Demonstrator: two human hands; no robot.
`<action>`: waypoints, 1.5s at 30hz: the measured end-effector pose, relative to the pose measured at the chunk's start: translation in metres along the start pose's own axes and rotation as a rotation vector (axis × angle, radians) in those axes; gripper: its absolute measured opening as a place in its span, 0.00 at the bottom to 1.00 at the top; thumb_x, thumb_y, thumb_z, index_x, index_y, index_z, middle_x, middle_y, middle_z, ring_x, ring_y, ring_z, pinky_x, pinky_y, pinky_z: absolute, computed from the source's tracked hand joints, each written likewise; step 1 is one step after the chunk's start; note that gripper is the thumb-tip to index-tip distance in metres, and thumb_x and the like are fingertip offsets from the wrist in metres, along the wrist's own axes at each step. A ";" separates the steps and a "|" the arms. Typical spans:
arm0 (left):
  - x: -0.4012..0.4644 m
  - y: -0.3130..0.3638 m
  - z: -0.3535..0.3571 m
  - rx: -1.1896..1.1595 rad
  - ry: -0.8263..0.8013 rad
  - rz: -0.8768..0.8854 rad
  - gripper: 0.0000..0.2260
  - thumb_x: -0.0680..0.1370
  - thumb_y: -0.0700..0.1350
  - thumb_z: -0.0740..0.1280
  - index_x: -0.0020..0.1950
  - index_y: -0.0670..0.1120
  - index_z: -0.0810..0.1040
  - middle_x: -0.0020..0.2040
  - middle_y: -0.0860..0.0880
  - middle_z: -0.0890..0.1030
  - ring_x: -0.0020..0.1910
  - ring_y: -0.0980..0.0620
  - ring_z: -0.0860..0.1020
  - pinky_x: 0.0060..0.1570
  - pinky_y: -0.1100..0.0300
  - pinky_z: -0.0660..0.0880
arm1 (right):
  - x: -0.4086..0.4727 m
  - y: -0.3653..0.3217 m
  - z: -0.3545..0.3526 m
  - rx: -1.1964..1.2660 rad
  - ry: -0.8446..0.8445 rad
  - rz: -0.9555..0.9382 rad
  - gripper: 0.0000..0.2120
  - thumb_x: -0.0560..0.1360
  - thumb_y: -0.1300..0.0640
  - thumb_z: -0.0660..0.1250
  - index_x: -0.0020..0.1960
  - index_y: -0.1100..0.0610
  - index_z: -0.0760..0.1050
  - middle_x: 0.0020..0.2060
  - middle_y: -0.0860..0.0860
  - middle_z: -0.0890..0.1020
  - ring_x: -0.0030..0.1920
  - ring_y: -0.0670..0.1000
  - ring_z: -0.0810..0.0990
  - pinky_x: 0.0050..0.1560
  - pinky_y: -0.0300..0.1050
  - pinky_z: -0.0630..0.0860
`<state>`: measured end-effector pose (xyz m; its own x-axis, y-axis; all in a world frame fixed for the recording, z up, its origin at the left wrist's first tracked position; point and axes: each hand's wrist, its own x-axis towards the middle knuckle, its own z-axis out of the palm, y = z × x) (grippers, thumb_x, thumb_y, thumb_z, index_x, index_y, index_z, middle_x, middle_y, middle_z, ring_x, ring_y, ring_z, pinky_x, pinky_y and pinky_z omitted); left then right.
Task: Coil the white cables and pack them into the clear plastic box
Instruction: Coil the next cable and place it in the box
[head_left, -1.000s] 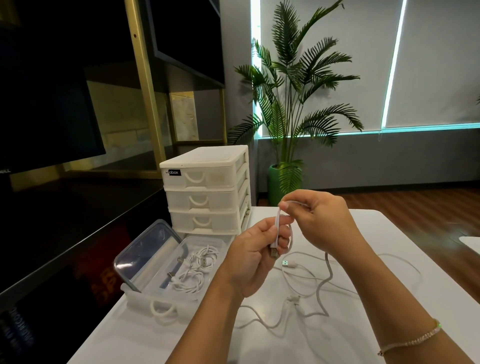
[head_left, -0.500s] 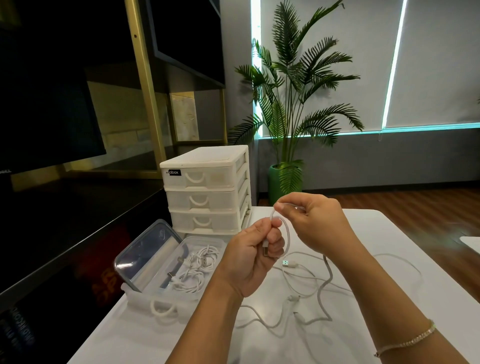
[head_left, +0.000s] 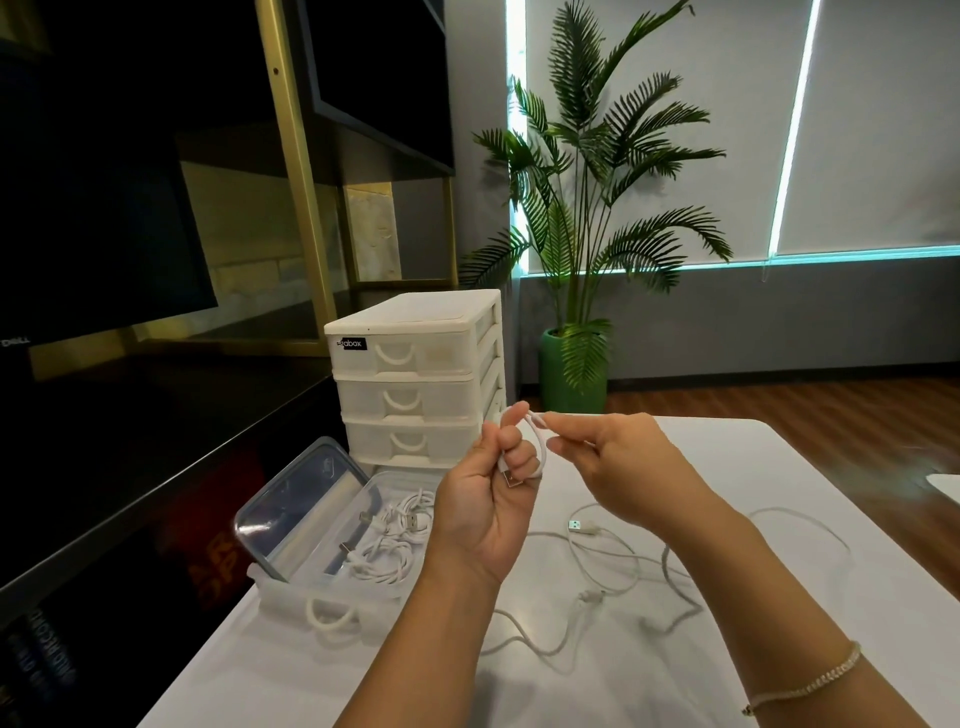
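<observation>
My left hand (head_left: 491, 499) grips the plug end of a white cable (head_left: 540, 447), which loops once round its curled fingers. My right hand (head_left: 618, 467) pinches the same cable just right of that loop, above the white table (head_left: 675, 675). The cable's slack trails down behind my right hand onto the table, where loose white cables (head_left: 608, 571) lie tangled. The clear plastic box (head_left: 291, 582) stands open at the left with its lid (head_left: 296, 493) tilted up. Coiled white cables (head_left: 395, 545) lie inside it.
A white three-drawer unit (head_left: 415, 384) stands behind the box. A shallow drawer with a loop handle (head_left: 332, 613) sits against the box's near side. Dark shelving and a black counter (head_left: 130, 441) run along the left. A potted palm (head_left: 576, 364) stands beyond the table.
The right hand has carried the cable over and round the left hand's fingers, making a loop there. Both hands have shifted slightly left; slack on the table has moved a little.
</observation>
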<state>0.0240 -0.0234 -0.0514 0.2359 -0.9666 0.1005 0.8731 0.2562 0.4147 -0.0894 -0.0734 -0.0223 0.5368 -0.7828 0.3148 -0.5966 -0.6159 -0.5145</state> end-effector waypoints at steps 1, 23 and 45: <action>0.000 0.001 0.000 -0.029 0.006 0.011 0.16 0.83 0.43 0.50 0.53 0.35 0.74 0.28 0.48 0.73 0.23 0.56 0.70 0.25 0.67 0.71 | 0.000 0.000 0.000 -0.031 -0.022 0.003 0.16 0.79 0.50 0.57 0.66 0.41 0.70 0.58 0.48 0.80 0.49 0.50 0.77 0.52 0.44 0.76; 0.001 -0.008 -0.003 0.864 0.099 0.277 0.11 0.81 0.40 0.57 0.59 0.42 0.75 0.43 0.50 0.83 0.45 0.55 0.82 0.55 0.62 0.76 | 0.001 -0.008 -0.002 -0.341 -0.197 0.033 0.11 0.78 0.54 0.62 0.58 0.46 0.79 0.52 0.49 0.82 0.49 0.51 0.79 0.54 0.47 0.77; -0.006 -0.013 0.001 1.349 0.009 0.429 0.11 0.82 0.42 0.54 0.49 0.52 0.74 0.41 0.64 0.77 0.40 0.75 0.75 0.41 0.79 0.72 | -0.001 -0.010 -0.003 -0.362 -0.252 0.051 0.11 0.76 0.52 0.65 0.57 0.48 0.80 0.51 0.50 0.82 0.49 0.51 0.79 0.55 0.47 0.77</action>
<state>0.0110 -0.0207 -0.0567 0.3816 -0.8162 0.4339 -0.3367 0.3144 0.8876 -0.0858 -0.0665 -0.0150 0.6030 -0.7947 0.0690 -0.7725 -0.6034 -0.1979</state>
